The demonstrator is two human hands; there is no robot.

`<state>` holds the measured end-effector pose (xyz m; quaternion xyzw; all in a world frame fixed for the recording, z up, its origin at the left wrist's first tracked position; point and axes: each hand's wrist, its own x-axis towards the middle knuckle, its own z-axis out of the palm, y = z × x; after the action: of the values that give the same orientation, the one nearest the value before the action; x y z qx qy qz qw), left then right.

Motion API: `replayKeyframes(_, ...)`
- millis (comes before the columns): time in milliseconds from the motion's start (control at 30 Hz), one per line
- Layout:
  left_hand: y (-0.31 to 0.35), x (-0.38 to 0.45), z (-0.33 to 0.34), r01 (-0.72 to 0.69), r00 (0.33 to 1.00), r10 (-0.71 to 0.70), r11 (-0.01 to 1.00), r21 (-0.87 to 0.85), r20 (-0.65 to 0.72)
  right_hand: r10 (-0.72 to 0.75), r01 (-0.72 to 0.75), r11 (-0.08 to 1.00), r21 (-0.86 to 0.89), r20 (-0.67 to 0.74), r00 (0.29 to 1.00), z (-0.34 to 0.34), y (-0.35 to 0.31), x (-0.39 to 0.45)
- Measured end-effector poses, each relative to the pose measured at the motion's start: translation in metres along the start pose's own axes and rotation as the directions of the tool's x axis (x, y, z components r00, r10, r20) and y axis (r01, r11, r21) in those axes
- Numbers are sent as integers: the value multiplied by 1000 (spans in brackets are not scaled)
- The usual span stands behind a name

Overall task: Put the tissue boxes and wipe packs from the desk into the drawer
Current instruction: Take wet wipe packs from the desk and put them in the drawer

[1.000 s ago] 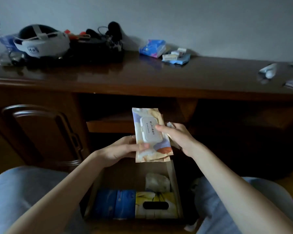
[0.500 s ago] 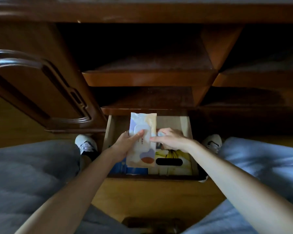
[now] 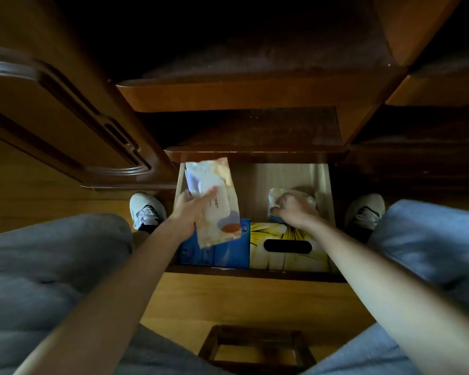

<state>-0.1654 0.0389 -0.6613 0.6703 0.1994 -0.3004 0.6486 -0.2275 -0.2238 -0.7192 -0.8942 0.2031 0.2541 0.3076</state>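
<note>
The open drawer contains two blue boxes, one yellow box and one pale pack. The left hand grips one wipe pack above it; the right hand grasps the pale pack.

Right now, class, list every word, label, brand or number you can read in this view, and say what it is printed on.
None can be read.
Wipe pack in the left hand: a line of small print beside the flip lid, too blurred to read.
Blue tissue boxes: round logos, too small to read.
Yellow tissue box: flower pattern only, no text visible.
</note>
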Motion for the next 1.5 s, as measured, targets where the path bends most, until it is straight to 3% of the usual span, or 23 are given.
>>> replayKeyframes(67, 10, 13, 1, -137, 990, 139, 980, 141, -2, -5, 5, 999, 45, 0, 1000, 6, 2, 2)
replayKeyframes(100, 16, 20, 3, -212, 976, 220, 930, 300, 6, -13, 13, 999, 39, -5, 1000, 7, 2, 3)
replayKeyframes(133, 22, 26, 6, -277, 954, 296, 819, 503, 44, -23, 24, 999, 27, -5, 1000, 7, 3, 5)
replayKeyframes(200, 29, 40, 13, -412, 883, 389, 376, 830, 262, -46, 46, 999, 2, -1, 999, 9, 7, 7)
replayKeyframes(267, 30, 52, 22, -511, 792, 356, -60, 857, 497, -30, 30, 999, 16, -18, 999, 12, 10, 6)
replayKeyframes(300, 31, 59, 27, -530, 769, 315, -172, 830, 556, -9, 9, 999, 32, -27, 1000, 13, 12, 4)
replayKeyframes(333, 32, 67, 31, -527, 776, 271, -219, 821, 570, 3, -2, 999, 46, -32, 999, 15, 14, 3)
replayKeyframes(400, 34, 82, 37, -480, 841, 163, -215, 851, 516, -4, 6, 998, 68, -34, 999, 17, 17, 2)
replayKeyframes(467, 31, 96, 36, -435, 898, 21, -101, 895, 439, -14, 17, 996, 89, -31, 999, 18, 20, 1)
replayKeyframes(533, 20, 109, 32, -392, 910, -148, 3, 920, 388, -21, 23, 995, 100, -24, 999, 19, 22, -1)
replayKeyframes(633, 0, 120, 29, -332, 900, -296, 10, 943, 319, -50, 51, 997, 63, -18, 999, 21, 22, -3)
replayKeyframes(700, -10, 127, 32, -336, 917, -245, -55, 940, 314, -63, 63, 997, 33, -11, 998, 22, 21, -3)
replayKeyframes(767, -16, 130, 34, -337, 939, -104, -110, 935, 327, -60, 60, 998, 11, 0, 998, 24, 20, -2)
replayKeyframes(867, -27, 132, 30, -344, 933, 83, -72, 936, 350, -42, 42, 999, -24, 6, 999, 28, 20, -1)
replayKeyframes(1067, -46, 131, 39, -259, 964, 50, -52, 964, 262, -106, 79, 984, -162, -164, 981, 50, 17, -7)
replayKeyframes(1333, -51, 135, 37, -241, 970, 14, -93, 966, 243, -184, 156, 973, -167, -168, 968, 54, 27, -11)
replayKeyframes(1400, -53, 136, 37, -246, 969, 13, -34, 969, 247, -188, 156, 971, -178, -177, 966, 54, 27, -12)
replayKeyframes(1500, -54, 136, 28, -219, 975, 23, 219, 951, 220, -175, 157, 976, -149, -123, 977, 51, 28, -11)
